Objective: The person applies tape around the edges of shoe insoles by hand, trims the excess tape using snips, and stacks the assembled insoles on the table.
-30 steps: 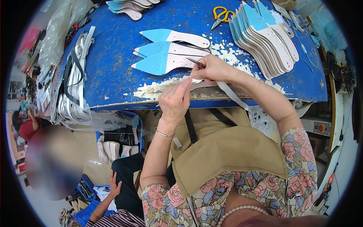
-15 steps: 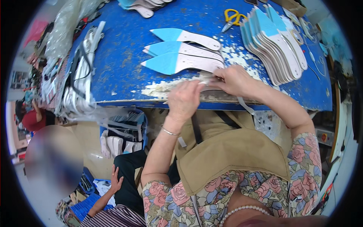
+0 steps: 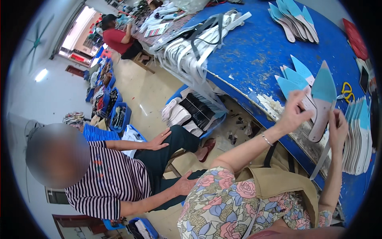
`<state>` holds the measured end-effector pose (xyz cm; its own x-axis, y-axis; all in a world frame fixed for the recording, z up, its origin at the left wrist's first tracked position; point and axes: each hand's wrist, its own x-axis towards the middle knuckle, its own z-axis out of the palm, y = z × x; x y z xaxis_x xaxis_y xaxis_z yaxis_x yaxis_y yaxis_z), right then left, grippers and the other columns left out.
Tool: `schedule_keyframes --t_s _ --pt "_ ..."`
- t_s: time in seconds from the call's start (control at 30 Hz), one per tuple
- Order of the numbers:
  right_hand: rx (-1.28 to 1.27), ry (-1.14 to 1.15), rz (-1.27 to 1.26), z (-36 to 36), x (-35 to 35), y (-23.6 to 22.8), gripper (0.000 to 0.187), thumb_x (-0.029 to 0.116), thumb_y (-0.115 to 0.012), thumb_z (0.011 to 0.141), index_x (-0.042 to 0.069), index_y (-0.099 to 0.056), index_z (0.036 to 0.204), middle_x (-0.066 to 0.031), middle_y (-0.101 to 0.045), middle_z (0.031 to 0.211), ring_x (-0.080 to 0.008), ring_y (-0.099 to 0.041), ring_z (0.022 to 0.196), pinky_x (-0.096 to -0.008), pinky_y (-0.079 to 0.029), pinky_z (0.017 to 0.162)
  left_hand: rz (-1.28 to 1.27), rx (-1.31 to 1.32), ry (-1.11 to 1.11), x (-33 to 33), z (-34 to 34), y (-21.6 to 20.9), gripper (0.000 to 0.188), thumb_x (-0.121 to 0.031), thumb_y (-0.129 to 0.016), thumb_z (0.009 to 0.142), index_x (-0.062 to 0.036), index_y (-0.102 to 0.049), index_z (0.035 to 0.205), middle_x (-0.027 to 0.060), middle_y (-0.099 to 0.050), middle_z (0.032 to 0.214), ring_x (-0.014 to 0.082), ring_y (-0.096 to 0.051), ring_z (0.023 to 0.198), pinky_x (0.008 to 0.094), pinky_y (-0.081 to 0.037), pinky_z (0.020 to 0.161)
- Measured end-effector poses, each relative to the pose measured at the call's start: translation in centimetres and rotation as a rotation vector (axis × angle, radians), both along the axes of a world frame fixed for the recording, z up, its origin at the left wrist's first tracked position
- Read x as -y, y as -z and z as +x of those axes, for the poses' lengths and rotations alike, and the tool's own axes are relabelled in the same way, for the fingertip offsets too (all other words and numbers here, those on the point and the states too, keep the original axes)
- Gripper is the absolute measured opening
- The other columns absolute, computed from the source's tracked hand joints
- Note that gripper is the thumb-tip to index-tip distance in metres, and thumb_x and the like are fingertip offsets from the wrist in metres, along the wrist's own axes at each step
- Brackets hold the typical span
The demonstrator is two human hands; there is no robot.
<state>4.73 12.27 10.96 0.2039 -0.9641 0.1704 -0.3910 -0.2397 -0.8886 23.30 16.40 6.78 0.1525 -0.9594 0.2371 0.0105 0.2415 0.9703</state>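
A pointed shoe insole (image 3: 321,89), light blue at the toe and pinkish white at the heel, stands tilted between my hands above the table's front edge. My right hand (image 3: 338,125) pinches its right edge, and a narrow whitish strip (image 3: 319,164) hangs below that hand. Just left of the insole is my left hand (image 3: 293,113), its fingers loosely bent and the thumb apart, with nothing seen in it. Behind it lie a few more insoles (image 3: 292,77) of the same kind. A tall stack of insoles (image 3: 356,139) stands to the right of my right hand.
Yellow-handled scissors (image 3: 347,92) lie by the stack. More insoles (image 3: 293,20) rest farther back on the blue table (image 3: 246,51). White strips (image 3: 187,51) drape over its left edge above a blue crate (image 3: 175,95). A seated person in stripes (image 3: 113,171) is close on my left; another (image 3: 119,38) sits beyond.
My view has swung left and tilted, bringing the seated person fully in. My hands, earlier close together over the table edge, are now apart, with an insole raised in the right one.
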Motion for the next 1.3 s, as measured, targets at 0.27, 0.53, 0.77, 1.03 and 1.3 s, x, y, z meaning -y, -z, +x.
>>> schedule_keyframes --t_s 0.27,0.53,0.77,1.03,1.3 --pt "0.306 -0.026 0.020 2.9 -1.7 4.6 0.006 0.007 -0.058 0.087 0.001 -0.058 0.088 0.0053 -0.052 0.074 -0.0016 -0.042 0.062 -0.0169 -0.034 0.055 -0.083 -0.590 0.195 1.4 -3.4 0.9 0.020 -0.018 -0.064 0.085 -0.0005 -0.058 0.091 0.0012 -0.060 0.078 0.0078 -0.055 0.075 0.0243 -0.045 0.064" --pt "0.227 -0.026 -0.072 -0.7 -3.4 8.7 0.002 0.000 -0.054 0.086 0.000 -0.056 0.088 0.0008 -0.053 0.076 -0.0064 -0.048 0.069 -0.0192 -0.040 0.065 -0.074 -0.355 0.062 1.3 -6.2 1.6 0.021 -0.011 -0.066 0.081 -0.0003 -0.059 0.098 0.0020 -0.059 0.080 0.0081 -0.055 0.073 0.0232 -0.046 0.065" --pt "0.048 0.005 -0.166 -3.1 -4.4 6.8 0.014 -0.001 -0.059 0.081 0.001 -0.059 0.095 -0.0064 -0.057 0.074 -0.0125 -0.054 0.067 -0.0251 -0.045 0.062 0.053 -0.109 0.242 0.8 -8.8 4.9 0.022 -0.019 -0.056 0.086 -0.0015 -0.066 0.094 0.0070 -0.066 0.082 0.0121 -0.062 0.069 0.0267 -0.050 0.059" --pt "0.430 -0.035 0.450 -13.0 -4.6 8.2 0.013 0.013 -0.069 0.077 0.000 -0.065 0.077 0.0009 -0.060 0.067 -0.0012 -0.046 0.059 -0.0195 -0.037 0.052 0.325 -0.989 0.095 1.3 -12.9 1.9 0.021 -0.025 -0.053 0.091 -0.0096 -0.050 0.076 0.0010 -0.050 0.066 0.0162 -0.051 0.062 0.0392 -0.048 0.070" --pt "0.704 0.101 0.686 -13.4 -8.2 9.1 0.014 0.017 -0.063 0.083 0.004 -0.060 0.079 0.0020 -0.055 0.061 -0.0034 -0.043 0.051 -0.0198 -0.033 0.046 0.142 -0.953 0.055 2.2 -16.7 2.3 0.020 -0.025 -0.054 0.090 -0.0092 -0.049 0.078 0.0008 -0.053 0.069 0.0172 -0.053 0.066 0.0336 -0.047 0.071"
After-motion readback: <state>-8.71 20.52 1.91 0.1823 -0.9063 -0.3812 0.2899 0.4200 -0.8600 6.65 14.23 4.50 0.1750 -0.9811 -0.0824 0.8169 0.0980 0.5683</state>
